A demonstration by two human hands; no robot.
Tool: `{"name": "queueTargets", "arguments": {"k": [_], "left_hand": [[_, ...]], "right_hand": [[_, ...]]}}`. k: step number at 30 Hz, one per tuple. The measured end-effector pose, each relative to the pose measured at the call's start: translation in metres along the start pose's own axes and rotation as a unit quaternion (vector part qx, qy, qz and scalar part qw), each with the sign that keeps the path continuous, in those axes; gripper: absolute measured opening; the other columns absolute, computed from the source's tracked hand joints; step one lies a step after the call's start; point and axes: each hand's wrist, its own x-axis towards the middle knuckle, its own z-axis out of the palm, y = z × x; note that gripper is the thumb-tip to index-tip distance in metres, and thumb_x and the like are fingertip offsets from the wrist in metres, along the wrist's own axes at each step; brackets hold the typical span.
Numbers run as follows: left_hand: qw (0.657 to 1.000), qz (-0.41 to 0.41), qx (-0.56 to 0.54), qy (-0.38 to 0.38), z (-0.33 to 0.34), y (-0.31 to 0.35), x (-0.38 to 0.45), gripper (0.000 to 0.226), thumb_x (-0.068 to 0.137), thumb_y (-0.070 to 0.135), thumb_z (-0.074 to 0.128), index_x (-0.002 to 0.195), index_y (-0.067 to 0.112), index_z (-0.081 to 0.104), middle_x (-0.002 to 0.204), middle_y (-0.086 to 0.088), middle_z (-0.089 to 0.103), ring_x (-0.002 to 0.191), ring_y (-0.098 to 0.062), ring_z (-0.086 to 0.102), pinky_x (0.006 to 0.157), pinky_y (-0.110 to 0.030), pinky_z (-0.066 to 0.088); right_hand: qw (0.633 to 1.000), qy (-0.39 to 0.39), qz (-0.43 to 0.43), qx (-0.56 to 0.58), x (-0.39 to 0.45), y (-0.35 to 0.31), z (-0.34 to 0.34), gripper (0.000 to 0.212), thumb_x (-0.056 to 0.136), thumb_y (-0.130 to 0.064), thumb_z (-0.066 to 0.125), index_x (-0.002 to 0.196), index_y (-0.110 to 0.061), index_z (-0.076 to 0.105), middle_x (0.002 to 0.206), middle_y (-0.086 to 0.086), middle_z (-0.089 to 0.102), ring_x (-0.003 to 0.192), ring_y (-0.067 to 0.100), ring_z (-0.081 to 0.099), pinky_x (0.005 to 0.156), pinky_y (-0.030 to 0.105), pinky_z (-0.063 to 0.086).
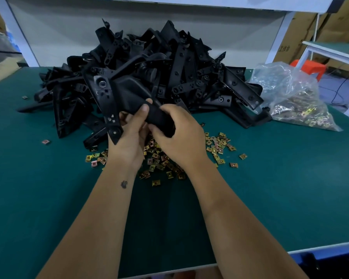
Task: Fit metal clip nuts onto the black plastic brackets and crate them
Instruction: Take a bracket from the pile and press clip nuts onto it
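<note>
Both my hands hold one black plastic bracket (127, 93) above the green table. My left hand (132, 131) grips its lower part from the left, thumb on top. My right hand (177, 133) wraps around the bracket's end from the right. Whether a clip nut sits between my fingers is hidden. Loose gold-coloured metal clip nuts (218, 146) lie scattered on the mat under and beside my hands. A big heap of black brackets (181, 63) fills the table behind.
A clear plastic bag of more clip nuts (294, 101) lies at the right. Stray nuts (46, 141) sit on the green mat (38, 188) at the left. A white shelf frame (278, 41) rises behind. Cardboard boxes (334, 23) and an orange stool (308, 67) stand beyond the table.
</note>
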Motion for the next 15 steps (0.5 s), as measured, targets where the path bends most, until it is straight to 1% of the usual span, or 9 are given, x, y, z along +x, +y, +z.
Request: {"name": "queueTargets", "arguments": {"k": [2, 3, 5, 6, 8, 10, 12, 13, 15], "left_hand": [[0.999, 0.020, 0.030, -0.012, -0.003, 0.000, 0.001, 0.011, 0.082, 0.005, 0.069, 0.087, 0.015, 0.066, 0.088, 0.003, 0.071, 0.093, -0.010, 0.070, 0.085, -0.027, 0.055], [0.996, 0.029, 0.068, -0.040, -0.005, -0.001, 0.001, 0.015, 0.080, 0.005, 0.070, 0.091, 0.013, 0.062, 0.089, 0.001, 0.068, 0.093, -0.012, 0.068, 0.087, -0.029, 0.054], [0.984, 0.039, 0.126, -0.117, -0.005, -0.001, -0.002, 0.020, 0.089, -0.005, 0.061, 0.096, 0.013, 0.065, 0.094, -0.002, 0.068, 0.095, -0.014, 0.067, 0.089, -0.031, 0.054], [0.982, 0.031, 0.132, -0.134, -0.005, -0.001, -0.003, 0.030, 0.092, -0.010, 0.052, 0.097, 0.014, 0.069, 0.097, -0.003, 0.071, 0.095, -0.014, 0.068, 0.086, -0.030, 0.055], [0.989, -0.025, 0.088, -0.115, -0.004, 0.003, -0.002, 0.039, 0.095, -0.011, 0.041, 0.100, 0.012, 0.072, 0.099, -0.005, 0.074, 0.089, -0.017, 0.070, 0.080, -0.030, 0.057], [0.990, -0.086, 0.045, -0.102, -0.006, 0.008, 0.000, 0.032, 0.102, 0.006, 0.035, 0.110, 0.007, 0.066, 0.102, -0.009, 0.071, 0.085, -0.021, 0.068, 0.076, -0.034, 0.058], [0.981, -0.141, 0.052, -0.123, -0.009, 0.010, 0.000, 0.039, 0.103, 0.032, 0.035, 0.114, 0.008, 0.064, 0.105, -0.009, 0.071, 0.090, -0.026, 0.068, 0.072, -0.039, 0.059], [0.976, -0.157, 0.065, -0.138, -0.008, 0.010, -0.002, 0.042, 0.100, 0.041, 0.040, 0.115, 0.011, 0.065, 0.108, -0.008, 0.072, 0.095, -0.027, 0.068, 0.072, -0.040, 0.060], [0.965, -0.168, 0.095, -0.177, -0.006, 0.006, -0.006, 0.040, 0.090, 0.043, 0.053, 0.117, 0.016, 0.065, 0.111, -0.004, 0.073, 0.101, -0.023, 0.070, 0.076, -0.039, 0.059]], "right_hand": [[0.998, 0.014, -0.019, -0.066, 0.002, 0.002, 0.002, 0.037, 0.081, -0.032, 0.073, 0.111, -0.011, 0.066, 0.097, 0.004, 0.067, 0.091, 0.025, 0.061, 0.076, 0.038, 0.047], [0.996, 0.022, -0.022, -0.086, 0.003, 0.004, 0.001, 0.037, 0.082, -0.031, 0.072, 0.111, -0.008, 0.066, 0.096, 0.006, 0.068, 0.090, 0.028, 0.062, 0.079, 0.039, 0.045], [0.993, 0.043, -0.006, -0.106, 0.006, 0.010, -0.003, 0.033, 0.083, -0.029, 0.069, 0.110, -0.010, 0.065, 0.096, 0.005, 0.069, 0.090, 0.026, 0.063, 0.087, 0.036, 0.038], [0.993, 0.049, 0.008, -0.111, 0.008, 0.014, -0.006, 0.032, 0.083, -0.029, 0.068, 0.110, -0.013, 0.064, 0.097, 0.001, 0.069, 0.091, 0.023, 0.063, 0.090, 0.032, 0.033], [0.990, 0.048, 0.024, -0.130, 0.012, 0.022, -0.013, 0.034, 0.081, -0.027, 0.066, 0.113, -0.019, 0.064, 0.103, -0.006, 0.067, 0.100, 0.017, 0.061, 0.096, 0.027, 0.025], [0.984, 0.044, 0.013, -0.170, 0.012, 0.029, -0.018, 0.038, 0.080, -0.025, 0.064, 0.118, -0.021, 0.063, 0.114, -0.006, 0.065, 0.112, 0.018, 0.057, 0.104, 0.033, 0.026], [0.978, 0.059, -0.014, -0.201, 0.009, 0.031, -0.022, 0.045, 0.079, -0.019, 0.068, 0.124, -0.018, 0.063, 0.124, 0.001, 0.062, 0.120, 0.023, 0.054, 0.109, 0.042, 0.027], [0.973, 0.071, -0.023, -0.217, 0.007, 0.031, -0.022, 0.048, 0.079, -0.016, 0.071, 0.126, -0.017, 0.063, 0.127, 0.004, 0.061, 0.124, 0.024, 0.053, 0.111, 0.045, 0.025], [0.963, 0.095, -0.022, -0.253, 0.006, 0.029, -0.021, 0.053, 0.079, -0.011, 0.071, 0.130, -0.018, 0.062, 0.133, 0.004, 0.059, 0.130, 0.024, 0.050, 0.112, 0.047, 0.018]]}}
